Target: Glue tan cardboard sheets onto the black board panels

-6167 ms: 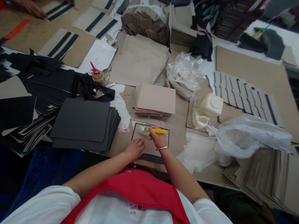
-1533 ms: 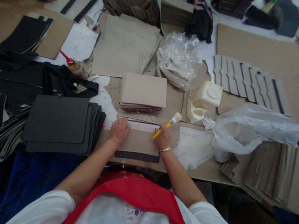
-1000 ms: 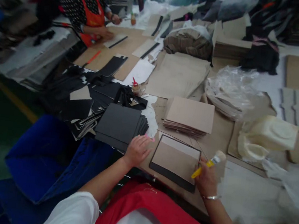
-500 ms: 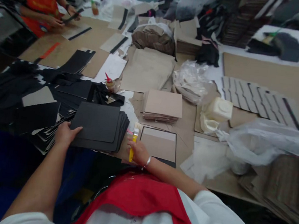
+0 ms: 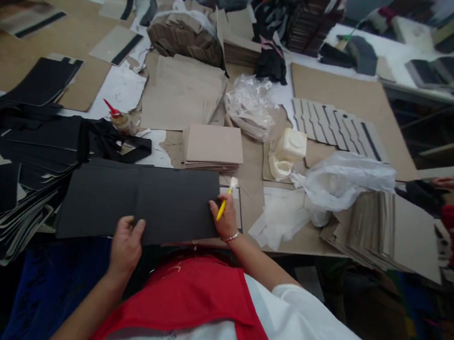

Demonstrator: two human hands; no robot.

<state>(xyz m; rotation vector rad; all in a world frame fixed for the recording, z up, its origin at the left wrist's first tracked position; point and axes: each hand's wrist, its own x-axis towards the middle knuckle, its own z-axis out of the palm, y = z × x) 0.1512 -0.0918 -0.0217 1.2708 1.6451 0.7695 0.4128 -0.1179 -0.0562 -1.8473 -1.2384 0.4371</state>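
Observation:
A wide black board (image 5: pixel 177 202), with a crease down its middle, lies in front of me at the table's near edge. My left hand (image 5: pixel 127 243) pinches its near edge close to the crease. In my right hand (image 5: pixel 226 218) is a paintbrush (image 5: pixel 222 209) with a yellow handle, bristles pointing up and away. That same hand also touches the board's right end. Under the right end, a framed light panel (image 5: pixel 239 194) is mostly covered. Just beyond the board stands a stack of beige cards (image 5: pixel 214 145).
Black boards (image 5: pixel 38 191) pile up at left. A red-tipped glue bottle (image 5: pixel 121 118) and a cream plastic jug (image 5: pixel 292 145) stand beyond. Clear plastic bags (image 5: pixel 346 176) and grey-brown boards (image 5: pixel 373 226) lie at right. Co-workers' hands show at far left and far right.
The wide black board now covers most of the framed panel. My left hand has moved right and nearer, and my right hand has reached the board's end. The view has turned right.

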